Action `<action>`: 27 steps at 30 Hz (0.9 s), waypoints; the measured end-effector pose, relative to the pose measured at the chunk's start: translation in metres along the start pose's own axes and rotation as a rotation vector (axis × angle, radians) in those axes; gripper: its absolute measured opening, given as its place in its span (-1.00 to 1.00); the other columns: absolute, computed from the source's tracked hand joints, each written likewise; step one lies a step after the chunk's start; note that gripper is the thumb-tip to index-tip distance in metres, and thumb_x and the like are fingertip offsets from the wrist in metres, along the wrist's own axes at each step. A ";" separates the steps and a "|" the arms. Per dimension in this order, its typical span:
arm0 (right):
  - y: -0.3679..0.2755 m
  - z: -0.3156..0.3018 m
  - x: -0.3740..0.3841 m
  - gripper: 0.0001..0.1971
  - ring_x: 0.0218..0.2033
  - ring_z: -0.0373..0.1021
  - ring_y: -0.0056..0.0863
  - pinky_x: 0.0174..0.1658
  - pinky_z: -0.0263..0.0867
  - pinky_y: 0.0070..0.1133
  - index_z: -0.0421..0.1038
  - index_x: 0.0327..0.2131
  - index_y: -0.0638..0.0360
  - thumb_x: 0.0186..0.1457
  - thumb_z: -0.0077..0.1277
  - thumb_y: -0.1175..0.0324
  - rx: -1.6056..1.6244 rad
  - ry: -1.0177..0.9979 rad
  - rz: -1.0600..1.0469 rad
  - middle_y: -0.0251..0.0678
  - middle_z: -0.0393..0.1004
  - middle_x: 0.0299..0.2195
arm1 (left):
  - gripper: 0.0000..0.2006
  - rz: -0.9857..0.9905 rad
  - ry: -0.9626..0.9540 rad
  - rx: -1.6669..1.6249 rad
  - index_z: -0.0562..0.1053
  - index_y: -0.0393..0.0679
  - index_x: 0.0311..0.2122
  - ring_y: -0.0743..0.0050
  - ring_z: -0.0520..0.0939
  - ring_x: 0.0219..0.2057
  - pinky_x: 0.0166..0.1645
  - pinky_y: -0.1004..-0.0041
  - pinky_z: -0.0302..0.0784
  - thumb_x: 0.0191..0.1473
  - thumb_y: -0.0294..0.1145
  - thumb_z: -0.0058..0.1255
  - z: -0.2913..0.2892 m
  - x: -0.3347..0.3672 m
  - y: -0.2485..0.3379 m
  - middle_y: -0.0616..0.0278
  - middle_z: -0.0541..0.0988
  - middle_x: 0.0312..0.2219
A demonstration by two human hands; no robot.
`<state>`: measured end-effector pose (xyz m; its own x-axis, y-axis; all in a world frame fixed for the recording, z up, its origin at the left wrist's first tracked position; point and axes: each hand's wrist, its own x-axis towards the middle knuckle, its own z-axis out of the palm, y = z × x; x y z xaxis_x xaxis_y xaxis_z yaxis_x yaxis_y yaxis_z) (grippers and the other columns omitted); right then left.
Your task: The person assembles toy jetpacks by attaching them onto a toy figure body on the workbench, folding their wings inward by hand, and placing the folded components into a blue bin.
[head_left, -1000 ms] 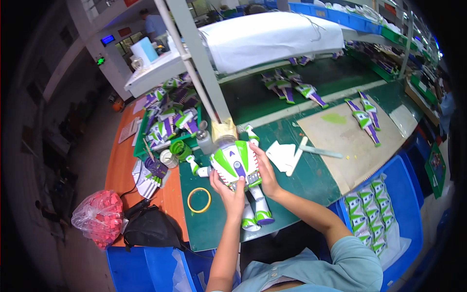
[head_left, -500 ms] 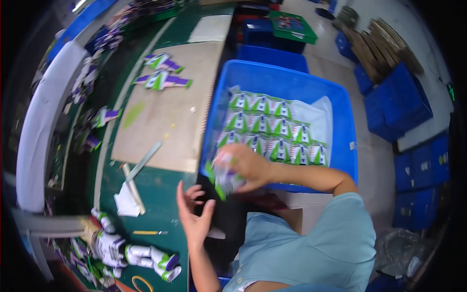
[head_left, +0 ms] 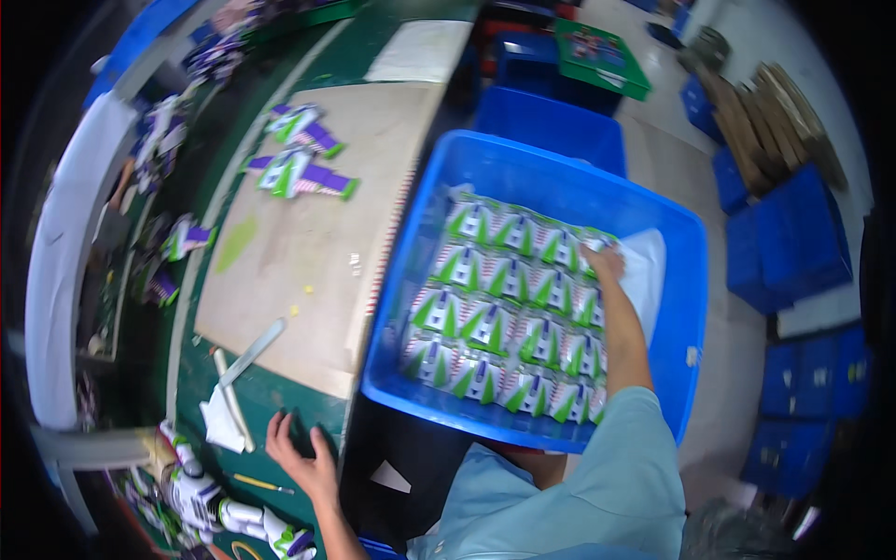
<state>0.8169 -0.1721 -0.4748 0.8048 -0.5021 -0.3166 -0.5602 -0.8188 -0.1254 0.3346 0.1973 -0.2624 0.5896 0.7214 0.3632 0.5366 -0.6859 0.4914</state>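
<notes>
Green workbench (head_left: 280,397) under my left hand (head_left: 303,457), flat and open by the toy figure (head_left: 219,509). Right hand (head_left: 605,261) reaches into the blue bin (head_left: 686,280), on a packet (head_left: 597,245); grip probably closed, can't tell. Neighbouring packets could drag out of row.

Right arm outstretched, right hand (head_left: 605,260) fingers down; left hand (head_left: 301,453) flat, fingers spread.

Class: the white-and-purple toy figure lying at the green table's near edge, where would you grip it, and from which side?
Grip the white-and-purple toy figure around its white torso, coming from above. It lies flat on the green table, so the thick middle is exposed, while its limbs look thin. The left hand is nearest.
</notes>
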 end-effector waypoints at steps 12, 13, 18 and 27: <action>-0.069 -0.007 -0.002 -0.43 -0.01 0.21 -0.12 0.04 0.10 -0.29 0.35 -0.13 0.12 -0.22 0.12 -0.01 0.392 0.519 -0.586 -0.06 0.25 -0.03 | -0.63 -0.036 -0.034 -0.059 0.39 -0.23 -0.22 -0.02 0.30 -0.05 0.04 0.20 0.19 -0.25 -0.46 0.10 0.002 0.013 0.005 -0.03 0.32 -0.09; -0.112 -0.017 -0.051 -0.59 -0.04 0.23 -0.15 0.02 0.11 -0.33 0.41 -0.21 0.14 -0.16 0.13 0.15 0.700 0.614 -0.990 -0.09 0.29 -0.07 | -0.65 -0.048 -0.026 -0.064 0.40 -0.22 -0.23 -0.01 0.31 -0.06 0.04 0.20 0.20 -0.25 -0.46 0.10 0.000 0.013 0.005 -0.02 0.32 -0.10; -0.276 -0.083 -0.315 -0.42 -0.03 0.20 -0.13 0.02 0.12 -0.37 0.24 -0.05 0.20 -0.20 0.15 0.25 0.734 0.334 -1.688 -0.08 0.29 -0.10 | -0.70 -0.080 0.011 -0.147 0.41 -0.20 -0.25 0.05 0.32 -0.06 0.03 0.24 0.23 -0.22 -0.52 0.07 -0.007 0.008 -0.001 0.01 0.33 -0.09; -0.323 -0.042 -0.400 -0.16 0.04 0.16 -0.04 0.06 0.14 -0.38 -0.11 0.13 0.23 -0.20 0.14 0.23 0.536 -0.373 -1.310 0.07 0.22 -0.02 | -0.78 -0.500 -0.205 -1.173 0.35 -0.28 -0.16 0.44 0.46 -0.14 -0.12 0.46 0.42 0.10 -0.42 -0.13 0.000 0.045 0.019 0.17 0.42 -0.15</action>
<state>0.6840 0.2811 -0.2679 0.7350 0.6724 0.0876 0.4454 -0.3813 -0.8101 0.3718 0.2166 -0.2366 0.6171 0.7750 -0.1367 -0.0612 0.2204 0.9735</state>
